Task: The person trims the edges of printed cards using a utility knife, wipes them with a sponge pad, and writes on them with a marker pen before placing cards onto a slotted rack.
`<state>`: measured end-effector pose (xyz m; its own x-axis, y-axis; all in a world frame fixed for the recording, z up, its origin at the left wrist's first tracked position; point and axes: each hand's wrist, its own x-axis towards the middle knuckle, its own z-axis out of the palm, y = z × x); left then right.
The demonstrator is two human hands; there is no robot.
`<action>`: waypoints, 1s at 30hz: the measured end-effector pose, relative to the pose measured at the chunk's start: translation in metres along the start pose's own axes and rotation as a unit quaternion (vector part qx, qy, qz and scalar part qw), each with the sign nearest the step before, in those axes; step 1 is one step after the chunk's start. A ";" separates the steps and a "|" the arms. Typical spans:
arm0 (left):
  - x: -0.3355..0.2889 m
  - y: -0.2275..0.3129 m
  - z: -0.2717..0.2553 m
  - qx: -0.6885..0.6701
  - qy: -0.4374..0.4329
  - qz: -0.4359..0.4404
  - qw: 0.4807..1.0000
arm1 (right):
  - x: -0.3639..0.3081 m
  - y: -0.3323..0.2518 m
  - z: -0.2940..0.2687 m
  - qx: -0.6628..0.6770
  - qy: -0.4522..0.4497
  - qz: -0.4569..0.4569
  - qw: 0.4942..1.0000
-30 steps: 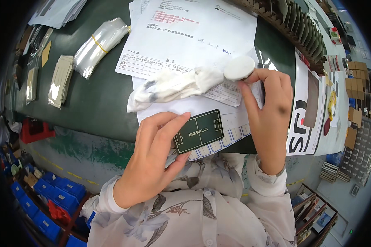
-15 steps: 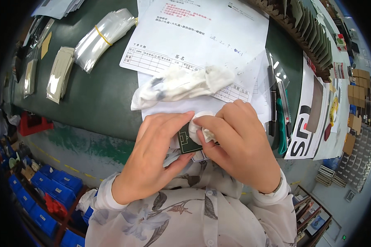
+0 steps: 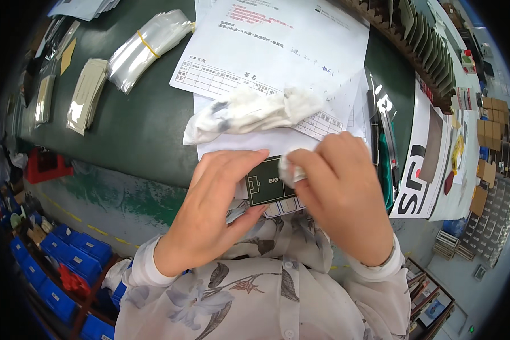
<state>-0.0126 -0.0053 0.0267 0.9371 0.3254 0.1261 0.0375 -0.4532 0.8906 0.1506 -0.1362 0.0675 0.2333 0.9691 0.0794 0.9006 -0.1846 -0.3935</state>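
My left hand (image 3: 195,212) has hold of the dark green card (image 3: 266,190), its left end caught between my thumb at the lower edge and my fingertips at the upper one. The card, marked with pale pitch lines and lettering, sits tilted in front of my body; I take it as the centre of my clock. From its three o'clock side comes my right hand (image 3: 343,195), thumb and fingers closed tight on a small white wad (image 3: 292,170). The wad covers the card's right part, towards two o'clock (it is a little blurred, so I cannot tell how hard it presses).

At six o'clock, a sheet with blue-outlined shapes (image 3: 284,207) peeps out under the card's lower edge. Between eleven and twelve, a crumpled white cloth (image 3: 249,113) with grey-blue smudges lies across the papers, and beyond it, at twelve, is a printed sheet (image 3: 272,56) with a table along its lower edge. Towards half past ten lie clear sleeves (image 3: 147,54) bound by a yellow band; at ten o'clock, a stack of wrapped pale pieces (image 3: 88,93). At three, just past my right hand, a green-handled tool (image 3: 386,175) shows in part, next to a white printed sheet with big black letters (image 3: 416,187). Between one and two stands a rack of dark plates (image 3: 416,37). All this rests on a dark green tabletop (image 3: 144,153).
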 end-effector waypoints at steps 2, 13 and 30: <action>0.000 0.000 0.000 0.003 0.003 0.003 1.000 | -0.006 0.010 -0.005 -0.059 0.030 -0.016 0.998; 0.000 0.003 0.000 0.013 0.005 0.008 1.000 | -0.002 -0.001 0.000 -0.073 0.011 -0.022 0.997; -0.003 -0.002 0.007 -0.091 0.096 0.041 0.990 | -0.059 0.018 -0.032 0.242 0.156 0.159 0.944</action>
<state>-0.0129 -0.0109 0.0220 0.8508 0.4531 0.2662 -0.1155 -0.3330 0.9358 0.1651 -0.2016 0.0850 0.6286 0.7682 0.1215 0.5101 -0.2893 -0.8100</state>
